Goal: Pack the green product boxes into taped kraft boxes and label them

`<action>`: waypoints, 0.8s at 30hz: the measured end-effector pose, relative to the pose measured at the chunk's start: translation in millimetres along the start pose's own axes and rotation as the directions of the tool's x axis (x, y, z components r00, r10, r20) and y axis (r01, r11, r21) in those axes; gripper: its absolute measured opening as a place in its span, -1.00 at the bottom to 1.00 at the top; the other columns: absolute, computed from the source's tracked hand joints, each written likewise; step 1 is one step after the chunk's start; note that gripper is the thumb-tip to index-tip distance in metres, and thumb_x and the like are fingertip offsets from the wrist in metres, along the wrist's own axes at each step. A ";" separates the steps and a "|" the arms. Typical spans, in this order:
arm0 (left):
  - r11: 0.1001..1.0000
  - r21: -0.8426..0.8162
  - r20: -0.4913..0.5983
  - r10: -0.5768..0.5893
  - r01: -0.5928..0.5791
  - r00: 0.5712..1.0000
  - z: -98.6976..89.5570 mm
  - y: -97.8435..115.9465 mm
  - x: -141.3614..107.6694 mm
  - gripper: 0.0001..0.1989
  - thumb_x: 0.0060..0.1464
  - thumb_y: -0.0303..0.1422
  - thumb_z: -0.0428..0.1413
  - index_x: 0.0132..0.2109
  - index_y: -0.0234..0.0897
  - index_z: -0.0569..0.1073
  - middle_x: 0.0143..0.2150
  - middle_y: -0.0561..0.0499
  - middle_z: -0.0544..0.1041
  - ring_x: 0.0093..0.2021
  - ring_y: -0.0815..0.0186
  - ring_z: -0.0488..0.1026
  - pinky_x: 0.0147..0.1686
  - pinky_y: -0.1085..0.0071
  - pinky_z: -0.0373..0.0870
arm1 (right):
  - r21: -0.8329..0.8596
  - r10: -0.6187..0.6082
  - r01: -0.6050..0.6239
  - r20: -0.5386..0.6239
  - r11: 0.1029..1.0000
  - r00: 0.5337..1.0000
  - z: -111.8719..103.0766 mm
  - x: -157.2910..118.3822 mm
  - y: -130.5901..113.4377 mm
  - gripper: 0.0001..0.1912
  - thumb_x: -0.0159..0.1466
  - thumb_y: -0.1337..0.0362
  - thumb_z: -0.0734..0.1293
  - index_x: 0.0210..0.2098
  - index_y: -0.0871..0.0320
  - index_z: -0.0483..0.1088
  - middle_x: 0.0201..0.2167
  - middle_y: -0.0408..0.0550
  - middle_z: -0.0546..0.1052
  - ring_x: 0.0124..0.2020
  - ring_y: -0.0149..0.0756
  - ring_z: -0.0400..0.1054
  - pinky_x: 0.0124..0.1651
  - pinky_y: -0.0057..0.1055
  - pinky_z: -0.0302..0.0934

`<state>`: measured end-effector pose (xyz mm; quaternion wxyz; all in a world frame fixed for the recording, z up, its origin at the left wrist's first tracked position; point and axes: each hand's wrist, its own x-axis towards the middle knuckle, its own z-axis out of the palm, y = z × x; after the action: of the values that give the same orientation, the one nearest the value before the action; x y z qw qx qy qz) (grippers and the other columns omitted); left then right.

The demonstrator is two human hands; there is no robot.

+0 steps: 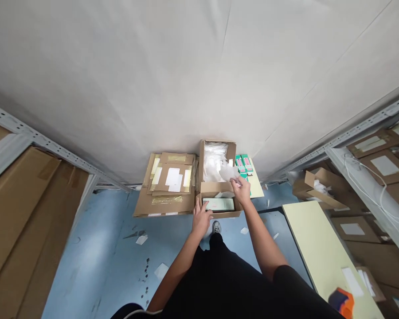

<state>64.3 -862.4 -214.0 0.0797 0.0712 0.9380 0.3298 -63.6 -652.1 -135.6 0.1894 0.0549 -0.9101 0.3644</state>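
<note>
A small open cardboard box (226, 215) stands at the near edge of the table, with a pale green box (218, 204) lying inside. My left hand (202, 217) grips its left front corner, fingers close to the pale green box. Pinched in my right hand (241, 190) is a thin, translucent white plastic bag (228, 172), held above the right side of the small box. Just behind stands a taller open carton (202, 166) filled with white plastic bags (214, 159). Several green-and-pink packets (244, 163) lie to its right, partly hidden by my right hand.
Flattened cardboard sheets (168, 177) are stacked left of the boxes. Shelves with cartons (355, 228) stand at right, large cartons (29, 212) at left. A pale yellow table (322, 239) holds an orange-and-purple object (342, 303). Paper scraps (161, 270) lie on the blue floor.
</note>
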 end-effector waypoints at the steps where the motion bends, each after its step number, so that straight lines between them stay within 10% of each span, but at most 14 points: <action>1: 1.000 0.006 0.008 0.001 -0.001 1.000 -0.5 0.8 0.3 -0.83 0.22 -0.44 0.12 -0.21 -0.17 0.63 0.46 -0.02 0.31 0.60 -0.17 -0.29 0.40 -0.15 0.12 | -0.027 -0.008 0.008 0.011 1.000 1.000 -9.7 -13.6 -1.9 -0.67 0.40 0.09 0.27 -0.43 0.11 0.42 -0.47 -0.10 0.47 -0.38 -0.26 0.36 -0.23 -0.40 0.25; 6: 0.998 0.063 0.036 0.022 -0.025 0.999 -2.6 9.6 0.2 -0.84 0.23 -0.43 0.15 -0.17 -0.17 0.63 0.47 -0.03 0.30 0.60 -0.16 -0.28 0.42 -0.14 0.09 | -0.119 0.001 0.049 0.385 0.992 0.923 -37.0 -69.0 3.0 -0.81 0.36 0.22 0.35 -0.13 0.10 0.59 -0.16 0.05 0.64 -0.09 -0.12 0.53 0.02 -0.30 0.36; 11: 0.989 0.130 0.035 0.061 -0.065 0.998 3.3 29.8 -1.4 -0.86 0.23 -0.42 0.18 -0.14 -0.16 0.64 0.46 -0.03 0.31 0.60 -0.17 -0.25 0.43 -0.16 0.08 | 0.003 -0.031 0.039 0.657 0.999 0.753 -51.7 -87.9 16.2 -0.30 0.20 0.10 0.56 0.30 0.02 0.44 0.29 0.11 0.49 0.25 0.04 0.44 0.24 -0.13 0.36; 20: 0.965 0.173 0.103 0.182 -0.197 0.978 69.0 117.2 10.4 -0.83 0.21 -0.43 0.20 -0.10 -0.16 0.66 0.43 -0.08 0.34 0.59 -0.22 -0.23 0.44 -0.20 0.11 | -0.096 0.046 -0.012 0.361 0.995 0.932 -141.3 -111.8 84.6 -0.34 0.32 0.19 0.46 0.39 -0.02 0.35 0.43 0.09 0.32 0.41 0.05 0.25 0.41 0.01 0.21; 24: 0.927 0.194 0.154 0.293 -0.320 0.944 114.9 180.1 16.5 -0.85 0.19 -0.41 0.22 -0.13 -0.15 0.66 0.42 -0.07 0.37 0.59 -0.22 -0.20 0.43 -0.21 0.14 | -0.072 0.113 -0.092 0.394 0.993 0.912 -190.1 -153.8 138.7 -0.32 0.30 0.17 0.50 0.38 -0.04 0.36 0.45 0.09 0.31 0.43 0.07 0.24 0.41 0.05 0.21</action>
<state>85.3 -650.5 -190.7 0.0763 0.2454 0.9389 0.2290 103.2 -426.8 -157.9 -0.0171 0.0748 -0.9403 0.3316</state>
